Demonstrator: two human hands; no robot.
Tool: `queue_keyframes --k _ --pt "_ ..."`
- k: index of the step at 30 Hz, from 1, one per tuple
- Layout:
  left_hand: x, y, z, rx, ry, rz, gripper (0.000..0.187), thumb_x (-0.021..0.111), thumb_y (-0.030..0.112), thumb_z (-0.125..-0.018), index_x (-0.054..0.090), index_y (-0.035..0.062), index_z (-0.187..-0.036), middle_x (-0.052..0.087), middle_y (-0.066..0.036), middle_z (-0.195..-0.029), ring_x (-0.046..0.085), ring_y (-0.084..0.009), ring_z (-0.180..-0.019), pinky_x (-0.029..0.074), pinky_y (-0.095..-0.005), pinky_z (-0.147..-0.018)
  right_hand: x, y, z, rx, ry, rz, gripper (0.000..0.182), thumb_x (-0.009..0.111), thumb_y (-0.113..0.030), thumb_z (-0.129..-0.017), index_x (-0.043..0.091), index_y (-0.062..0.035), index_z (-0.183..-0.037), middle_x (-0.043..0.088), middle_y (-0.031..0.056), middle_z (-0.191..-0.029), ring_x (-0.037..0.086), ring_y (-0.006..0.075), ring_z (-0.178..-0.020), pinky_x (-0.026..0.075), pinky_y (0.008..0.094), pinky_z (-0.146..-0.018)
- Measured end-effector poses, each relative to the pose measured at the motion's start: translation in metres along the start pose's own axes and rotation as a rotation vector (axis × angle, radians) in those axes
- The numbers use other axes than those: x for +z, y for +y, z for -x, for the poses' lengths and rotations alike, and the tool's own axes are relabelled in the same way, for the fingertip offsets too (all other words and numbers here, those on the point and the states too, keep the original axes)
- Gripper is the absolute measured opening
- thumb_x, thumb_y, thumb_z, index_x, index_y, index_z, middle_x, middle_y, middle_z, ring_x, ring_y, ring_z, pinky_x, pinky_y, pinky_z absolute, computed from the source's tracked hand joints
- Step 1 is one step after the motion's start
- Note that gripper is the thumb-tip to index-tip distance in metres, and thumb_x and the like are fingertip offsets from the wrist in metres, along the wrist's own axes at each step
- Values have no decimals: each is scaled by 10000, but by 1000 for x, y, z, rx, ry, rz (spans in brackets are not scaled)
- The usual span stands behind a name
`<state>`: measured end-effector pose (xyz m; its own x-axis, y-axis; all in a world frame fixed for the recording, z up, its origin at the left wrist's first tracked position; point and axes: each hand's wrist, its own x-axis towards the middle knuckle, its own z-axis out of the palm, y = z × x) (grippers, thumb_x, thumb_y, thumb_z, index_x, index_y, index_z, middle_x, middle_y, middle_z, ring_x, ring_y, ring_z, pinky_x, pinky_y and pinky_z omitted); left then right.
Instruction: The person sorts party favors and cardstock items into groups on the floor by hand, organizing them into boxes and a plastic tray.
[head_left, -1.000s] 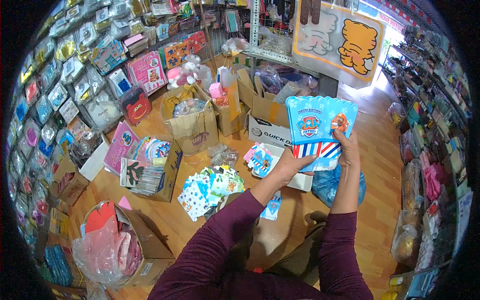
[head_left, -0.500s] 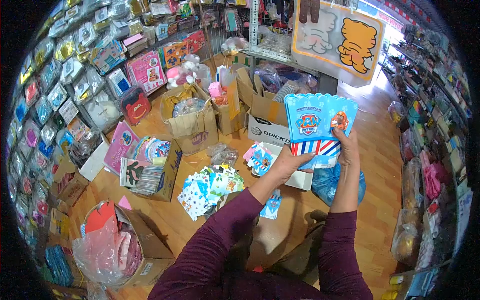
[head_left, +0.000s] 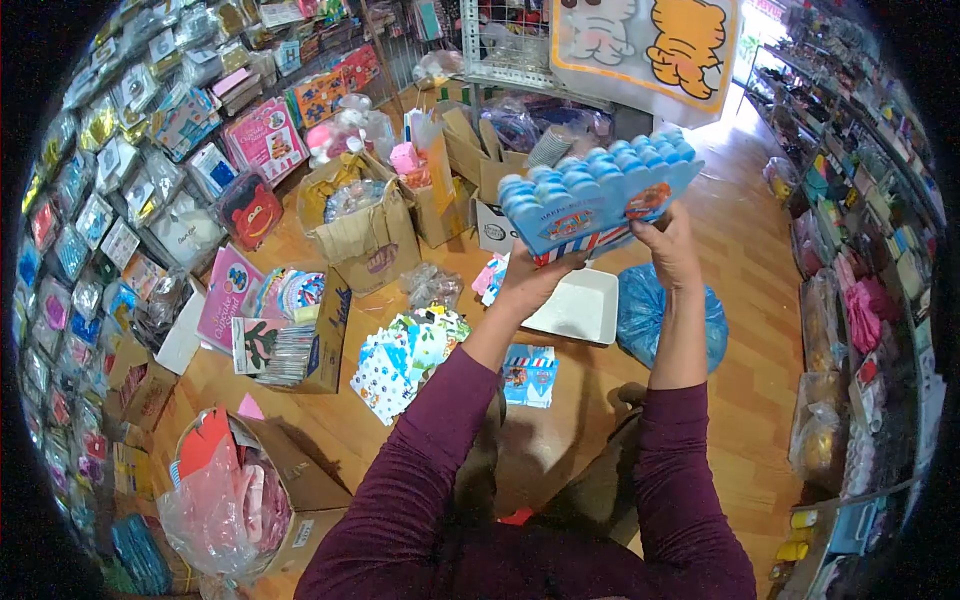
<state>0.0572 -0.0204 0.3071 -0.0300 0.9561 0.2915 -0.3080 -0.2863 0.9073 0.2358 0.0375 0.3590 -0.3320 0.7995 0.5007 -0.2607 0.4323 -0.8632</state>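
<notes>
Between my two hands is a stack of blue Paw Patrol party boxes (head_left: pixel 590 205), flattened, with scalloped tops and red-and-white striped bottoms. It is tilted, so its fanned top edges face up. My left hand (head_left: pixel 535 282) is closed on the lower left corner, and my right hand (head_left: pixel 672 250) grips the right side with the thumb in front. Below the hands is a white tray (head_left: pixel 597 316), partly hidden by my left hand. A blue printed piece (head_left: pixel 530 376) lies on the floor nearer to me.
Right of the tray sits a blue plastic bag (head_left: pixel 668 325). Paw-print cards (head_left: pixel 390 375) are piled left of my left arm. Cardboard boxes (head_left: pixel 365 250) of goods stand behind and to the left. Hanging packets (head_left: pixel 120 160) line the left, and shelves (head_left: pixel 850 180) the right.
The stack has tipped from facing me to showing its layered top edges, and has moved left and slightly up with both hands. The camera view has shifted a little.
</notes>
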Motion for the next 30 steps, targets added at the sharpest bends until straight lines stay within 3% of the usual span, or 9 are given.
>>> queue_keyframes --k 1,5,7,14,25,30 --pt "2 4 1 72 10 -83 328 674 55 -700 539 -6 -992 597 -104 -929 585 -192 -824 499 -311 -709 0 1 1 12 39 23 446 717 -154 -645 523 -32 -1028 567 39 -975 523 138 -892 407 294 -808" --pt "7 11 3 84 20 -147 334 671 45 -699 534 -14 -997 593 -105 -943 583 -193 -833 496 -307 -714 1 -1 3 -11 37 27 387 728 -147 -631 561 -42 -965 584 32 -915 535 133 -841 424 289 -770" --pt "5 5 0 15 -22 -28 356 680 96 -702 530 -16 -1005 586 -111 -959 579 -172 -836 493 -282 -696 2 1 3 -4 54 17 356 728 -136 -627 574 -34 -931 591 31 -886 543 129 -807 434 281 -741" --pt "14 9 3 -25 -36 139 392 658 77 -720 476 -27 -1051 556 -143 -994 581 -196 -848 546 -296 -638 3 5 -1 36 68 -17 326 728 -114 -630 591 -10 -906 609 40 -852 556 110 -748 450 267 -709" --pt "14 12 3 -116 -14 299 394 635 50 -732 454 7 -1079 548 -102 -1006 569 -199 -879 570 -348 -575 16 10 -3 112 177 -93 263 697 -56 -675 593 -5 -911 619 54 -838 570 103 -702 473 247 -660" --pt "11 7 2 -100 -17 233 439 674 121 -714 463 9 -1082 556 -94 -998 561 -175 -883 523 -299 -673 15 7 -2 122 167 -124 276 705 -66 -666 592 -4 -910 619 55 -835 574 106 -700 475 255 -662"
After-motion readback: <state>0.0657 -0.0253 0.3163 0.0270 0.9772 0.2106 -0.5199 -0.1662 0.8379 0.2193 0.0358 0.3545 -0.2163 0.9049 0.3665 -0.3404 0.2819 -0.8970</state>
